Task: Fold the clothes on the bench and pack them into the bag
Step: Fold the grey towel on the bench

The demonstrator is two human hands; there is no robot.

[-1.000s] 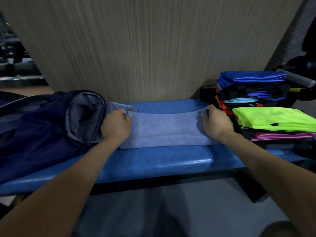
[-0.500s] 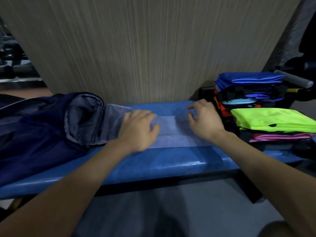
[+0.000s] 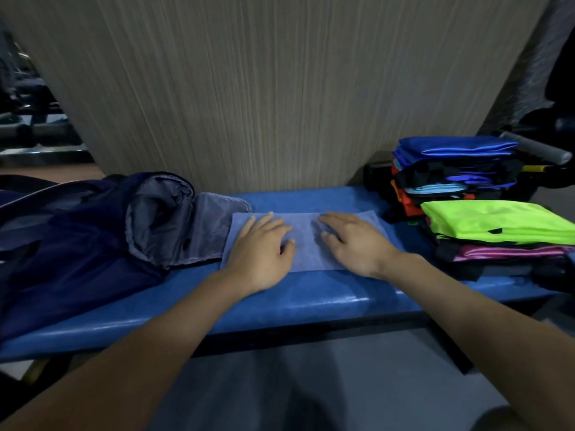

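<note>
A folded light-blue cloth [image 3: 303, 244] lies flat on the blue bench [image 3: 311, 300]. My left hand [image 3: 259, 250] rests on its left half and my right hand [image 3: 354, 242] on its right half, both palm down with fingers straight. To the left lies the dark navy bag [image 3: 77, 231], its mouth with grey lining [image 3: 161, 219] gaping toward the cloth. At the right end a pile of folded clothes [image 3: 457, 172] stands, with a neon-green garment [image 3: 497, 220] and a pink one [image 3: 504, 251] in front of it.
A wood-grain panel [image 3: 280, 88] rises directly behind the bench. A grey bar [image 3: 538, 147] and dark gear sit at the far right. Grey floor [image 3: 311, 384] lies below the bench's front edge.
My hands let go of the cloth's far corners, after the cloth was folded narrower, and now lie flat on top of it, closer together.
</note>
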